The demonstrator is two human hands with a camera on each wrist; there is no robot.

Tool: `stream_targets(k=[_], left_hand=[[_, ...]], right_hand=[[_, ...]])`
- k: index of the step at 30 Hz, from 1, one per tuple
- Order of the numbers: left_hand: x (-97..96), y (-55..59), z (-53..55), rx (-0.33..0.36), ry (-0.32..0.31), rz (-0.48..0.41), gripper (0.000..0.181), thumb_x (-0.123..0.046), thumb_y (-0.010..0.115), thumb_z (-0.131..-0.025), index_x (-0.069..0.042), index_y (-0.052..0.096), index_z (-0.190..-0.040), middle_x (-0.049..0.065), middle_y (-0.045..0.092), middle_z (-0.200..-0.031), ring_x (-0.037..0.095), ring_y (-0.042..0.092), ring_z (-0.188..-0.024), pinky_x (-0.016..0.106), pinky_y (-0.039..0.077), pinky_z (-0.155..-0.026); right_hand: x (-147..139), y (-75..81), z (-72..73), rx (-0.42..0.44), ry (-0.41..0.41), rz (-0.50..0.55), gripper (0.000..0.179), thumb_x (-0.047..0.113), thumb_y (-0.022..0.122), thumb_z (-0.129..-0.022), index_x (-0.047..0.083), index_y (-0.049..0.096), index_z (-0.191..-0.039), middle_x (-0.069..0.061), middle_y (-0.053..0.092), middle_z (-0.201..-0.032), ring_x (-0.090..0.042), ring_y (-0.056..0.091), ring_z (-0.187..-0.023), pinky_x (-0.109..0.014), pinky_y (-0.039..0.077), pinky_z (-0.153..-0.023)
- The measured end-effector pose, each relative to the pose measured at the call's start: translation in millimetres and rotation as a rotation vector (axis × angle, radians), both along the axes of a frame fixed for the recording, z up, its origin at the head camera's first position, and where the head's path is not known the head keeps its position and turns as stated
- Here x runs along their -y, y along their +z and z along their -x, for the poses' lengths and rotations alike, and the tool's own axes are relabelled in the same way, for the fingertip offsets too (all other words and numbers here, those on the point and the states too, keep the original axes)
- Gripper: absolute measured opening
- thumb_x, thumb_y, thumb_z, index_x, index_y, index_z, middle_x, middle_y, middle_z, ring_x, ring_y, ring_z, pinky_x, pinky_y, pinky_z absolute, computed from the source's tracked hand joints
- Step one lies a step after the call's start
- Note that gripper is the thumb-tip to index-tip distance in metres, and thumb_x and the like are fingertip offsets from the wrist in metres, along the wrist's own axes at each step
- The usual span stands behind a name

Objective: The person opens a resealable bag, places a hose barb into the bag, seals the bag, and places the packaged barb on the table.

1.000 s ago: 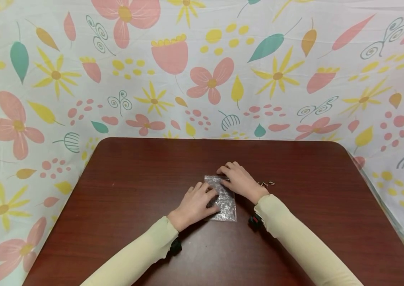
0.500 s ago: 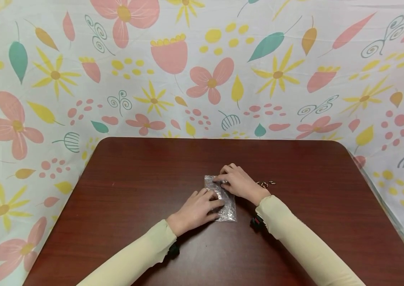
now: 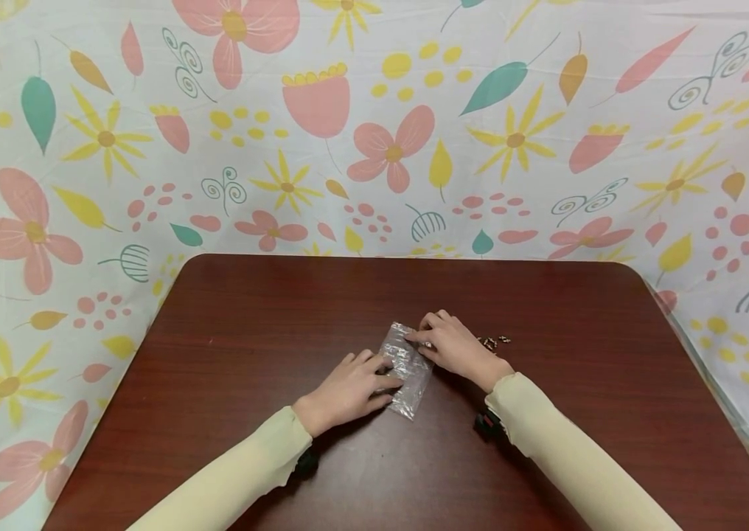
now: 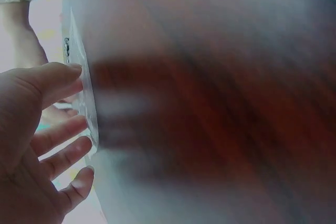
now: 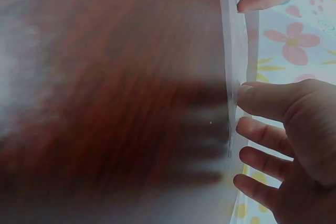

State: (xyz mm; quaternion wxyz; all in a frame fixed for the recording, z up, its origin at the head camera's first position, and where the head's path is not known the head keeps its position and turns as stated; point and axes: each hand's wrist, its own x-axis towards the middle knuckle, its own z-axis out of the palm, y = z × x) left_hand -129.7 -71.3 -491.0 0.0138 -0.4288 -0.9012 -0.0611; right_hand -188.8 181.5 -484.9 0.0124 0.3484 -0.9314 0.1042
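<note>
A clear plastic bag [image 3: 414,380] lies slanted on the table between both hands. My left hand [image 3: 346,392] is on its left side, fingertips on the film. In the left wrist view the left thumb and spread fingers meet the thin edge of the bag [image 4: 90,103]. My right hand [image 3: 459,352] touches the upper right part, its index finger reaching over the film. The right wrist view has the right thumb and loosely extended fingers against the bag [image 5: 239,51], with gaps between them. Just beyond the right wrist sit several small gold-brown pieces [image 3: 492,343], partly hidden by that hand.
The dark reddish-brown table [image 3: 268,310] has rounded far corners. Behind it hangs a white cloth [image 3: 374,184] printed with flowers and leaves. Dark camera mounts show under the left sleeve [image 3: 235,472] and the right sleeve [image 3: 567,450].
The bag has turned from nearly square-on to slanted, its near end swinging left. Both hands shift with it: the left slightly left, the right slightly right and nearer. The small pieces stay put.
</note>
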Motion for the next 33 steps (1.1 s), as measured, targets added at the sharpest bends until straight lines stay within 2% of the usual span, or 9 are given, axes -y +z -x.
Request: stream_targets(k=[4,9,14,24,33], left_hand=[[6.4,0.6,0.0,0.004,0.02,-0.023,0.032,-0.04,0.069,-0.102,-0.03,0.075,-0.131,0.0,0.064,-0.136,0.022,0.056,-0.117,0.04,0.048,-0.087],[12.4,0.3,1.0,0.012,0.043,-0.055,0.039,-0.052,0.067,-0.099,-0.028,0.076,-0.128,0.001,0.066,-0.135,0.023,0.057,-0.118,0.043,0.048,-0.087],[16.7,0.4,3.7,0.008,0.067,-0.042,0.042,-0.056,0.066,-0.098,-0.028,0.077,-0.127,0.003,0.064,-0.138,0.025,0.056,-0.12,0.045,0.048,-0.088],[21.0,1.5,8.2,-0.002,0.117,-0.088,0.039,-0.049,0.072,-0.097,-0.023,0.077,-0.126,0.006,0.065,-0.129,0.026,0.056,-0.113,0.045,0.048,-0.086],[19.9,0.5,16.2,0.006,0.168,-0.059,0.04,-0.039,0.073,-0.099,-0.019,0.072,-0.134,0.006,0.065,-0.135,0.029,0.057,-0.119,0.048,0.049,-0.091]], right_hand=[[-3,1.2,-6.2,-0.009,0.001,-0.01,0.035,0.01,0.078,-0.094,0.014,0.076,-0.129,-0.009,0.063,-0.112,-0.029,0.055,-0.101,-0.046,0.048,-0.086],[-9,1.8,-13.3,0.009,-0.007,-0.003,0.036,0.012,0.078,-0.095,0.012,0.074,-0.131,-0.008,0.063,-0.112,-0.028,0.054,-0.102,-0.046,0.047,-0.086],[-14,0.7,-20.0,-0.009,-0.001,0.008,0.037,0.015,0.078,-0.095,0.011,0.074,-0.131,-0.009,0.063,-0.112,-0.028,0.055,-0.101,-0.045,0.047,-0.083],[-20,-1.2,-34.2,-0.025,0.009,0.028,0.037,0.018,0.08,-0.093,0.006,0.075,-0.128,-0.008,0.063,-0.11,-0.026,0.054,-0.098,-0.042,0.047,-0.081],[-19,-4.2,-48.4,-0.073,0.003,0.064,0.036,0.021,0.082,-0.092,0.004,0.077,-0.123,-0.006,0.063,-0.105,-0.023,0.052,-0.092,-0.04,0.046,-0.078]])
